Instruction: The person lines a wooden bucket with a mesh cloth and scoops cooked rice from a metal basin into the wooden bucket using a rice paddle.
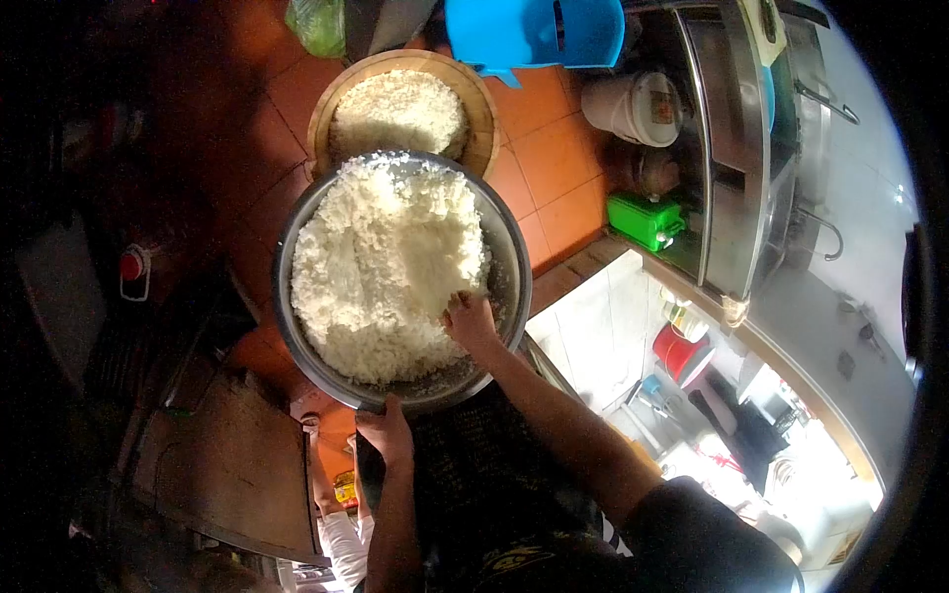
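Observation:
A large metal bowl (509,237) heaped with white cooked rice (361,267) is in front of my body. My left hand (386,432) is closed round its near rim, with the thumb on top. Over the right side of the rice, my right hand (470,321) has its fingers curled against the inside of the bowl. A smooth, pale, blurred patch lies just beyond those fingers, and whatever they hold cannot be made out. Behind the bowl, partly covered by it, stands a wooden tub (482,119) with more rice in it.
A blue plastic chair (504,35) stands at the back on the orange tile floor (563,163). To the right are a white bucket (633,107), a green container (645,219) and a steel counter (727,128). At lower left is a dark panel (227,465), with part of another person (341,544) beside it.

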{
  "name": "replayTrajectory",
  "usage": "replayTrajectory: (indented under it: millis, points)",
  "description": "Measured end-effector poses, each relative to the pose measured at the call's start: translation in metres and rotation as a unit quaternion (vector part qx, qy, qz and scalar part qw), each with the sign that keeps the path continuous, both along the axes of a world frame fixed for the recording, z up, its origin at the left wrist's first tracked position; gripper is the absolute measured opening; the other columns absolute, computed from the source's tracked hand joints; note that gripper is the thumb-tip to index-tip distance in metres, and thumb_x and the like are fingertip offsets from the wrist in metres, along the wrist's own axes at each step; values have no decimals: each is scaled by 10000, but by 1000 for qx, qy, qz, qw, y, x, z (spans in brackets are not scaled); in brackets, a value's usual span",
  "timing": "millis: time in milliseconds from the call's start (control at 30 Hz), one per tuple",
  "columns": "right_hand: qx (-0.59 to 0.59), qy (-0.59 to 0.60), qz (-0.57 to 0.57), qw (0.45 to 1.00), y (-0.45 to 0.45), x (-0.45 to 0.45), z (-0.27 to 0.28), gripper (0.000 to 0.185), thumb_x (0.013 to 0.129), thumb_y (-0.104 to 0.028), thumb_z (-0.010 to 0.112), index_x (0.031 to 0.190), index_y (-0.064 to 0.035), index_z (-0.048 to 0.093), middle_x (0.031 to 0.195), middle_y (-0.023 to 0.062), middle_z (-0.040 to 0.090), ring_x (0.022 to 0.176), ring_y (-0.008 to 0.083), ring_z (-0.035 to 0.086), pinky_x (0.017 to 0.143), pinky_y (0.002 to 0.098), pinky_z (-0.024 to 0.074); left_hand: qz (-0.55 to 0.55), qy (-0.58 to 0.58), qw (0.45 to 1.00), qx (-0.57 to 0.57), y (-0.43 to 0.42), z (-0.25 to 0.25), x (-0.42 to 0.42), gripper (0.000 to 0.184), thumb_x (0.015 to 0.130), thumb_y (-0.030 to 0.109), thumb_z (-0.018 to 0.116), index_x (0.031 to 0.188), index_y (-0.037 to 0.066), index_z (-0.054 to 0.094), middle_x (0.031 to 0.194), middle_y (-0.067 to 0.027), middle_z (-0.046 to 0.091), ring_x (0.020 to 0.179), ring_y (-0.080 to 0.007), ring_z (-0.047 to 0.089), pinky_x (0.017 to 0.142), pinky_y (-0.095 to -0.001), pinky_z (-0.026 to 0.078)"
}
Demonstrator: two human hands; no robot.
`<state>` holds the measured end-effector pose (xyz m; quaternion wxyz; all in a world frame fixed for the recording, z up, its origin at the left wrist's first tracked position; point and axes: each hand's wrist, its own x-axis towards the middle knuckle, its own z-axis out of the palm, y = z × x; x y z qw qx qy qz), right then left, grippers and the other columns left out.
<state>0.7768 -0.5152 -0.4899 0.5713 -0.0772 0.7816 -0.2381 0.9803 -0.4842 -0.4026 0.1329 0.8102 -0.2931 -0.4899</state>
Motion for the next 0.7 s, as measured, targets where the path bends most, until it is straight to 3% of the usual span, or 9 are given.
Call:
replayTrajectory:
  millis: [67, 167, 233, 333, 400, 467, 567, 633, 700]
  points:
    - [-6, -18, -31, 999, 0, 2, -20, 363, 970, -167, 446, 630, -69, 363, 526, 16, 339, 446, 117, 322, 448, 335, 309, 6, 3, 1000, -27, 4, -1, 0, 147, 744, 20, 622, 754, -70, 507, 681, -69, 562, 598, -166, 524, 560, -306, 417]
    - [8, -42, -42, 998, -22, -1, -2, 361, 954, -214, 468, 645, -29, 445, 523, 63, 458, 451, 192, 460, 463, 386, 378, -6, -1, 1000, -28, 9, -8, 4, 145, 751, 22, 624, 756, -68, 510, 690, -71, 571, 595, -162, 529, 560, -301, 421]
    - [-77, 91, 133, 984, -15, -7, -18, 359, 964, -230, 454, 669, -26, 466, 542, 58, 476, 440, 189, 464, 450, 378, 379, -15, -3, 1000, -15, 6, -7, 2, 145, 755, 26, 622, 761, -69, 512, 703, -79, 580, 604, -169, 540, 568, -305, 430]
    - [-121, 195, 242, 943, -13, -10, -54, 323, 955, -238, 473, 718, -20, 510, 602, 76, 528, 478, 205, 501, 465, 383, 400, -23, -14, 1000, -6, -3, 1, -1, 150, 763, 34, 620, 771, -71, 514, 728, -103, 591, 621, -192, 555, 577, -318, 441]
    - [-89, 135, 145, 976, -28, -14, -58, 312, 957, -225, 480, 710, -35, 483, 599, 61, 496, 472, 174, 453, 451, 365, 360, -36, -21, 999, -14, -3, 5, 0, 160, 769, 43, 624, 774, -70, 511, 739, -120, 591, 625, -205, 551, 576, -328, 442]
    - [-19, -31, -79, 996, -83, -14, -2, 354, 976, -200, 467, 655, -68, 396, 542, 12, 391, 418, 94, 321, 400, 320, 261, -29, -19, 996, -81, 21, -17, 10, 172, 771, 46, 628, 771, -67, 499, 725, -120, 573, 598, -208, 521, 565, -325, 427]
    - [-152, 73, 70, 983, -60, -25, -47, 314, 969, -185, 485, 690, -57, 422, 568, 30, 416, 428, 103, 341, 403, 316, 257, -31, -8, 996, -81, 0, 0, 2, 172, 767, 37, 623, 772, -58, 480, 715, -102, 548, 585, -204, 485, 567, -315, 407]
    - [-142, 65, 52, 986, -68, -27, -42, 306, 970, -182, 489, 697, -56, 431, 580, 38, 430, 428, 108, 345, 403, 319, 259, -30, -3, 998, -61, -9, 10, -2, 160, 759, 24, 611, 775, -52, 471, 717, -88, 538, 592, -199, 476, 576, -304, 396]
    - [5, -56, -131, 990, -111, -22, 27, 302, 969, -183, 495, 702, -53, 441, 594, 43, 445, 430, 113, 353, 404, 323, 261, -27, 1, 998, -57, -7, 12, -2, 144, 748, 8, 596, 779, -46, 466, 723, -76, 533, 604, -196, 477, 586, -291, 387]
